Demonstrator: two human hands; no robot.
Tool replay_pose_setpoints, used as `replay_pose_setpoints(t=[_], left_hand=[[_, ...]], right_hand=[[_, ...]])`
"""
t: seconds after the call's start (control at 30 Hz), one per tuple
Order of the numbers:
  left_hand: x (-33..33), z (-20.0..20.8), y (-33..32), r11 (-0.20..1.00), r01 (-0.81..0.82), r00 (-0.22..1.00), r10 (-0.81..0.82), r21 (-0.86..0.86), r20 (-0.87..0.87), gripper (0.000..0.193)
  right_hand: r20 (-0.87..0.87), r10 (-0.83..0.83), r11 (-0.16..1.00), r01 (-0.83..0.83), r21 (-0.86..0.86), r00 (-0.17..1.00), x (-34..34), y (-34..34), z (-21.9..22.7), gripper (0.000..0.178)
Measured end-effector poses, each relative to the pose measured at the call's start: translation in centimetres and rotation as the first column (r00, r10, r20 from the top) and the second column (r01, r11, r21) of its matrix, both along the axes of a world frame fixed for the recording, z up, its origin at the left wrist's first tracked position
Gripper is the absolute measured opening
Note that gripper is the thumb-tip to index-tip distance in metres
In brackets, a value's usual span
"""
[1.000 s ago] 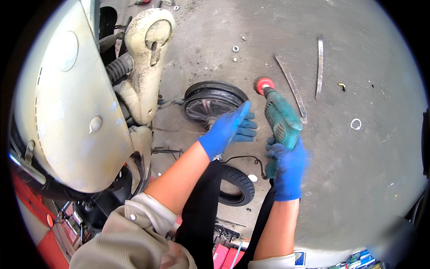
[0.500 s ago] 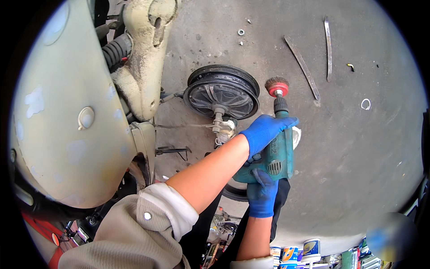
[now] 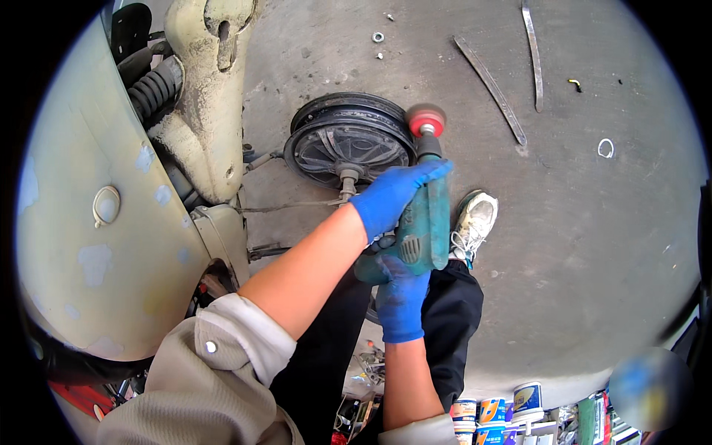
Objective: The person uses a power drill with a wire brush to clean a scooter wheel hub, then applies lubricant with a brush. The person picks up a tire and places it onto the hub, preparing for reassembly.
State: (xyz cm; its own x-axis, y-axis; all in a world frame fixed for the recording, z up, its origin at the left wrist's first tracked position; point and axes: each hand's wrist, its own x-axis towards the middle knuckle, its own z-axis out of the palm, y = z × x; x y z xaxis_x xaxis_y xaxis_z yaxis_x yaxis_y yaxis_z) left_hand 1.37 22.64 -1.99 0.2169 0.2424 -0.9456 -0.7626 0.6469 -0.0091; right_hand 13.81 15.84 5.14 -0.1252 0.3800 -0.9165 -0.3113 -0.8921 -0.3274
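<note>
I hold a green electric drill (image 3: pixel 421 222) with both blue-gloved hands. My left hand (image 3: pixel 391 194) is closed round the front of its body, and my right hand (image 3: pixel 401 302) grips the rear handle. A red-backed wire cup brush (image 3: pixel 426 119) sits in the drill's black chuck (image 3: pixel 429 146); its bristles are blurred, as if spinning. The brush is right beside the right edge of a black hub-motor wheel rim (image 3: pixel 348 141) lying on the floor; whether they touch I cannot tell. From the hub, an axle (image 3: pixel 347 182) points toward me.
A cream scooter with worn paint (image 3: pixel 67 222) fills the left side. Two flat metal bars (image 3: pixel 493 93) lie on the concrete floor beyond the drill, with a nut (image 3: pixel 378 37) and a white ring (image 3: pixel 606 148). My shoe (image 3: pixel 475 222) is right of the drill; paint-style tubs (image 3: pixel 528 398) stand behind.
The drill has moved left, bringing the brush up beside the rim. Its bristles, distinct before, are now blurred. My right shoe has come into sight as the view shifted.
</note>
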Motion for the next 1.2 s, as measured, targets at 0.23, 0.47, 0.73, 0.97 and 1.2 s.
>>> replay_pose_setpoints(t=[0.23, 0.47, 0.73, 0.97, 1.2], left_hand=[[-6.2, 3.3, -1.9, 0.959, -0.276, 0.960, 0.279, 0.067, -0.033, 0.059], [-9.8, 4.4, -1.5, 0.976, -0.214, 0.940, 0.219, 0.045, -0.260, 0.060], [-1.4, 1.5, -0.6, 0.983, -0.160, 0.974, 0.172, 0.084, -0.150, 0.044], [-1.5, 1.6, -0.8, 0.957, -0.281, 0.948, 0.289, 0.079, -0.135, 0.046], [-6.2, 4.9, -2.4, 0.914, -0.395, 0.910, 0.403, 0.091, -0.094, 0.054]], right_hand=[[0.134, 0.447, 0.842, -0.466, 0.271, 0.885, -4.5, 0.5, 1.7, 0.080], [0.058, 0.447, 0.858, -0.446, 0.256, 0.893, -8.3, 1.4, 1.3, 0.086], [0.225, 0.344, 0.903, -0.387, 0.185, 0.912, -0.7, -0.3, 0.6, 0.060], [0.273, 0.462, 0.825, -0.522, 0.217, 0.844, -1.0, 1.2, 1.2, 0.068], [0.258, 0.556, 0.721, -0.613, 0.324, 0.790, -5.0, 2.4, 3.3, 0.084]])
